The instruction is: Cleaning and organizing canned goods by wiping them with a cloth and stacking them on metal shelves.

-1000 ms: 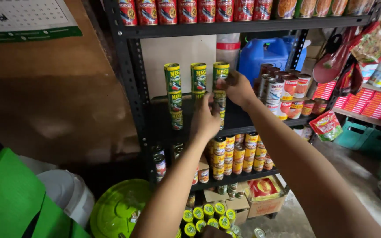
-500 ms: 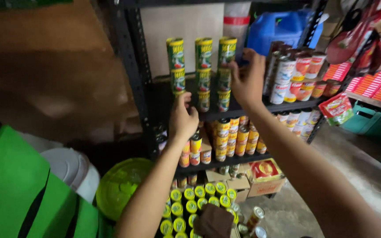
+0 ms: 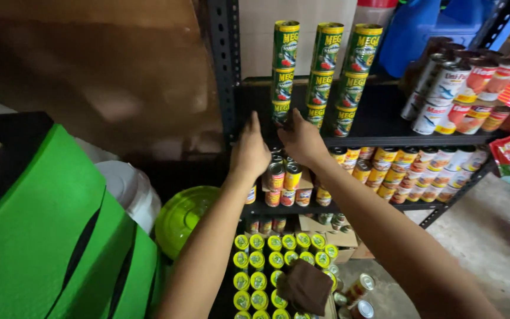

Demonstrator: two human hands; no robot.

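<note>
A big green and black bag (image 3: pixel 42 236) filled the lower left of the view, and a dark metal shelf rack (image 3: pixel 226 71) stood in front of the person. On its upper shelf three stacks of green and yellow cans (image 3: pixel 320 77) stood side by side, each three cans high, and white and red cans (image 3: pixel 467 88) were grouped further right. A round lime green lid (image 3: pixel 184 215) lay low beside the rack. A tray of cans with yellow tops (image 3: pixel 267 266) sat below, with a brown cloth (image 3: pixel 305 286) on it. The left hand (image 3: pixel 249 155) rested at the front edge of the upper shelf, fingers together and pointing up, holding nothing. The right hand (image 3: pixel 302 140) touched the lowest can of the left stack, fingers spread loosely against it.
</note>
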